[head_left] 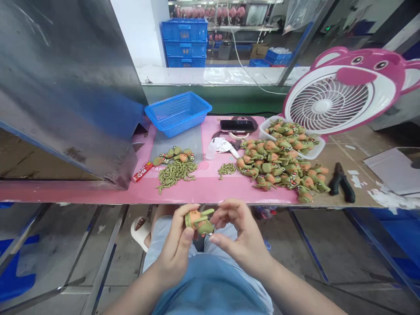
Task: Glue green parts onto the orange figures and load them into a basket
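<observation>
My left hand (177, 245) is closed around a small orange and green toy figure (198, 220), held over my lap just below the table's front edge. My right hand (238, 234) meets it from the right, with thumb and fingers pinched on the figure's green part. On the pink mat (210, 186) lies a large heap of the same figures (278, 164). A pile of loose green limb-like pieces (175, 171) lies at the left, and a smaller bunch (227, 169) sits mid-table. A few figures (175, 154) lie behind the left pile.
A white basket (315, 151) of figures stands before a pink bear-faced fan (331, 103). A blue basket (177, 112) sits at the back left, a phone (236, 126) behind centre, black pliers (341, 180) at the right. A metal chute (65, 87) overhangs the left side.
</observation>
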Motion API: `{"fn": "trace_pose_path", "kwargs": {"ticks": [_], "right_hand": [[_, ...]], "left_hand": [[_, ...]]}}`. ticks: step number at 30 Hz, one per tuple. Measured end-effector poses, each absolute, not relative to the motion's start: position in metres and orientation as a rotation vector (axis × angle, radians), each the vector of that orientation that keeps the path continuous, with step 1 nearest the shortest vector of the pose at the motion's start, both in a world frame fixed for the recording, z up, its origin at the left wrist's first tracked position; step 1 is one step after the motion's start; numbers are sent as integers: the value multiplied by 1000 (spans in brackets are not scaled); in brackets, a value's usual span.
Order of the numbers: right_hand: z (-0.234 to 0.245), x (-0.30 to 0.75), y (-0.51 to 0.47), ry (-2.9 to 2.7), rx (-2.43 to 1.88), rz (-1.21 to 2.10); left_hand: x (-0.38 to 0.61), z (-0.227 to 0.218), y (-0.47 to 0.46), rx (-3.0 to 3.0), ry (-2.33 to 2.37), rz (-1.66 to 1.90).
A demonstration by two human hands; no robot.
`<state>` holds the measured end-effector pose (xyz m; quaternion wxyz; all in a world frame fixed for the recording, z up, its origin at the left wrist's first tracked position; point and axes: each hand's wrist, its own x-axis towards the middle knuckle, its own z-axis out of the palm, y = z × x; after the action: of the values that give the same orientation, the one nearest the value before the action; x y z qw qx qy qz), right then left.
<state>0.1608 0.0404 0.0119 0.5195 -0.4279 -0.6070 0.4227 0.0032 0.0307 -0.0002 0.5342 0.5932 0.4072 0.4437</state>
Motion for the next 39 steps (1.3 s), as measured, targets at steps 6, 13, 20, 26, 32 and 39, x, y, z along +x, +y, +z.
{"fn": "trace_pose_path", "kwargs": {"ticks": [6,13,20,26,32,39], "right_hand": [[8,164,45,-1476,-938,1206],[-4,166,47,-1318,-889,1275],[-1,167,46,-1474,-1023,969],[-4,172,47,-1725,-1044,684],[-14,186,51,-1919,-1155,456],[-31,260,123,-1809,-1555,-64]], "left_hand": [[3,9,37,1758,944,1008],[2,16,37,1740,969,956],[8,1,39,1211,935,962],[3,-19,45,1420,1123,866],[12,-43,57,1729,1243,831],[33,-31,54,1495,1405,1004]]}}
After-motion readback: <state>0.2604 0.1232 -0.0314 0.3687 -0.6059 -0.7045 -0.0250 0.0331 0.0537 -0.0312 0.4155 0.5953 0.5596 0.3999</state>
